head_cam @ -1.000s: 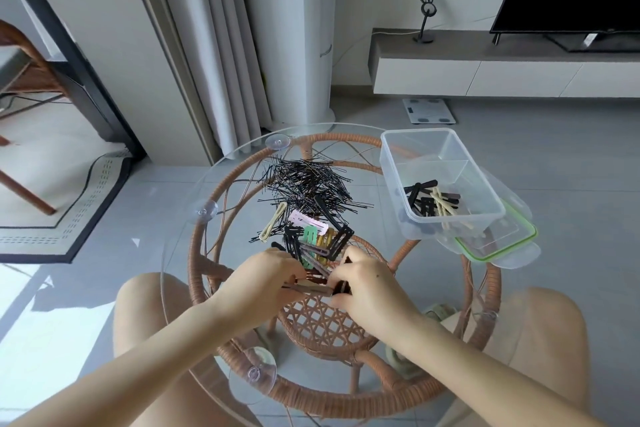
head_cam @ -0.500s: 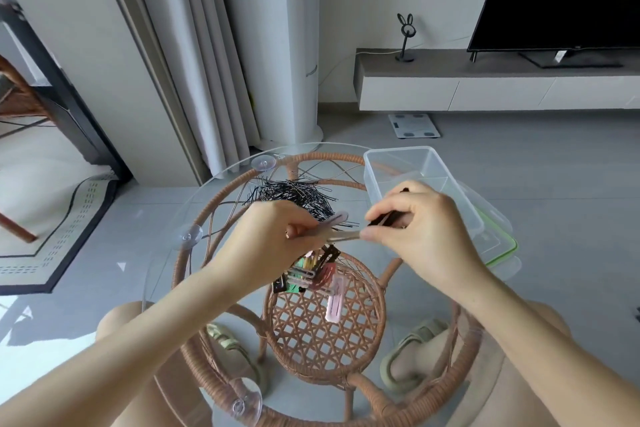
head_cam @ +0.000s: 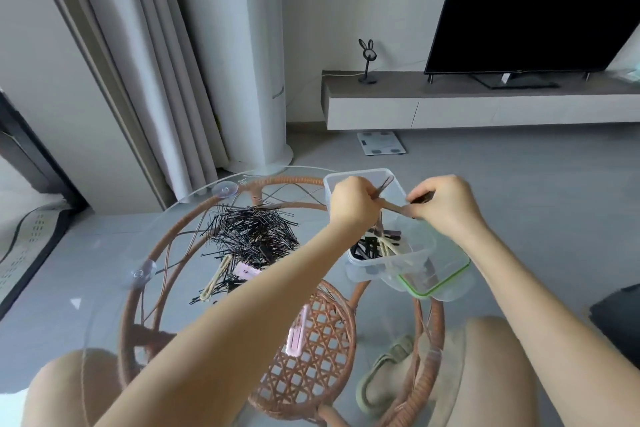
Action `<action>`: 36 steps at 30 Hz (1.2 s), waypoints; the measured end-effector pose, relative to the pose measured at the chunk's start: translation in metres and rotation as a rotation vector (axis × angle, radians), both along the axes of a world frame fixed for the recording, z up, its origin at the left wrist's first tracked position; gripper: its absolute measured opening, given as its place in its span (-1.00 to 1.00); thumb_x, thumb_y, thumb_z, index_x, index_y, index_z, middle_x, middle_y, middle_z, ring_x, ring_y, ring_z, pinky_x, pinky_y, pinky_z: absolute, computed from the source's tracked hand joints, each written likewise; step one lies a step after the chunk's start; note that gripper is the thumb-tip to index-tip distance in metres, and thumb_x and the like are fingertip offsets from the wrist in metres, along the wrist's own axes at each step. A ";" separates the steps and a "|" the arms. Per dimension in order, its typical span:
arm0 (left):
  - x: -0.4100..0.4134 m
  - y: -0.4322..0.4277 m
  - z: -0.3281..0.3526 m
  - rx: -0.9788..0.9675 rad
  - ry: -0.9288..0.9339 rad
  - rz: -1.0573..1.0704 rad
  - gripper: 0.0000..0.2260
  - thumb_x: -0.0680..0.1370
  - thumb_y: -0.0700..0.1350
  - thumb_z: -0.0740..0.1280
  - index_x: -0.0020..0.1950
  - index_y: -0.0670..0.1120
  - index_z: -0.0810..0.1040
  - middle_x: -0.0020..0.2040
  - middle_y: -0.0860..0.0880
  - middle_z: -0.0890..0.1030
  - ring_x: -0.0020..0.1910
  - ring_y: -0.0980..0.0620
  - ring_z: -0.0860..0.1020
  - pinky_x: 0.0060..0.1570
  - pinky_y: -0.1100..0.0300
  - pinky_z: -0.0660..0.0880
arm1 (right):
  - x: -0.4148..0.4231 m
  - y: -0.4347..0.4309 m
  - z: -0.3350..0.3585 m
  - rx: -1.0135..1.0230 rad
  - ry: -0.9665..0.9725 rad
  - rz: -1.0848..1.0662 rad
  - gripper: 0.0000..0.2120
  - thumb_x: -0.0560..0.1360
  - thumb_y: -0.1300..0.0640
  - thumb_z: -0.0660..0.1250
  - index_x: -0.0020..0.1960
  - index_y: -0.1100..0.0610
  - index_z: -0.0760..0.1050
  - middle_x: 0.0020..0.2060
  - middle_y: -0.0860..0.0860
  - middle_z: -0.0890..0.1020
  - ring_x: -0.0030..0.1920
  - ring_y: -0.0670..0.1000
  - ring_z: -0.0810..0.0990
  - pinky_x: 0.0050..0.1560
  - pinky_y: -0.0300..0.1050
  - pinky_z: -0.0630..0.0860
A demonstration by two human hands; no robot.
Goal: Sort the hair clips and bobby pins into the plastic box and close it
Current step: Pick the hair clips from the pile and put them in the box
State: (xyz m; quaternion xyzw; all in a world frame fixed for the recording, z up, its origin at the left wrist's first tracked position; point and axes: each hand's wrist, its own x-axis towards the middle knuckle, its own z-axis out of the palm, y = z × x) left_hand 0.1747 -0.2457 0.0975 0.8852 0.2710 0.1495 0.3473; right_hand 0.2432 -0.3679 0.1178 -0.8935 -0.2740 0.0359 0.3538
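Both hands are up over the plastic box [head_cam: 360, 180], the left hand [head_cam: 351, 206] and right hand [head_cam: 445, 203] each pinching thin brown clips [head_cam: 393, 207] so they can drop inside.

No readable text anywhere. Glass table top [head_cam: 114, 288] has a tiny etched mark at its far rim, too small and blurred to read. TV [head_cam: 540, 7] has a small white tag at its bottom edge, illegible. Bathroom scale [head_cam: 381, 143] on the floor shows no digits. Plastic box [head_cam: 360, 262] shows no label.
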 end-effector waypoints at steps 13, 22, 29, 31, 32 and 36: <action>-0.068 0.045 0.027 0.002 0.050 -0.151 -0.79 0.52 -0.21 0.24 0.07 -0.13 0.63 0.00 -0.02 0.65 -0.14 0.09 0.54 -0.02 0.33 0.48 | -0.051 0.012 -0.009 0.013 -0.464 0.195 -0.85 0.47 0.18 0.29 -0.18 0.19 0.60 -0.26 0.09 0.64 -0.24 0.15 0.58 -0.24 -0.09 0.46; -0.209 0.075 -0.038 0.350 0.615 -0.194 -0.40 0.36 0.24 0.36 0.36 0.15 0.32 0.15 0.01 0.44 0.10 0.06 0.40 0.10 0.18 0.45 | -0.136 0.031 -0.067 -0.594 -0.326 0.832 -0.13 0.31 -0.35 0.29 0.47 -0.10 -0.01 0.35 0.10 0.27 0.28 0.15 0.27 0.26 0.09 0.32; -0.232 0.057 -0.076 0.353 0.394 -0.153 -0.38 0.37 0.19 0.36 0.40 0.10 0.33 0.37 -0.04 0.39 0.35 -0.06 0.34 0.33 0.02 0.32 | -0.159 0.059 -0.090 -0.539 -0.356 0.724 -0.35 0.41 -0.19 0.31 0.36 0.11 0.23 0.10 0.15 0.41 0.09 0.14 0.38 -0.03 -0.04 0.41; -0.233 0.059 -0.081 0.440 0.328 -0.175 -0.44 0.32 0.17 0.41 0.29 0.05 0.49 0.22 -0.05 0.54 0.20 -0.08 0.51 0.16 0.02 0.49 | -0.166 0.060 -0.095 -0.480 -0.404 0.701 -0.57 0.48 0.04 0.32 0.28 0.15 0.34 0.05 0.14 0.48 0.06 0.13 0.46 -0.03 -0.06 0.45; -0.233 0.060 -0.083 0.512 0.308 -0.195 -0.48 0.28 0.16 0.45 0.20 0.03 0.57 0.09 -0.04 0.61 0.06 -0.07 0.59 0.00 0.06 0.57 | -0.168 0.058 -0.099 -0.458 -0.459 0.697 -0.65 0.46 0.13 0.36 0.21 0.16 0.43 -0.01 0.12 0.55 0.00 0.10 0.52 -0.08 -0.11 0.49; -0.230 0.063 -0.090 0.658 0.227 -0.271 -0.63 0.30 0.10 0.45 0.01 -0.07 0.65 -0.25 0.00 0.63 -0.30 0.01 0.61 -0.41 0.16 0.61 | -0.172 0.054 -0.107 -0.400 -0.579 0.730 -0.68 0.06 0.14 0.62 -0.23 0.09 0.61 -0.40 -0.07 0.60 -0.39 -0.10 0.56 -0.43 -0.34 0.47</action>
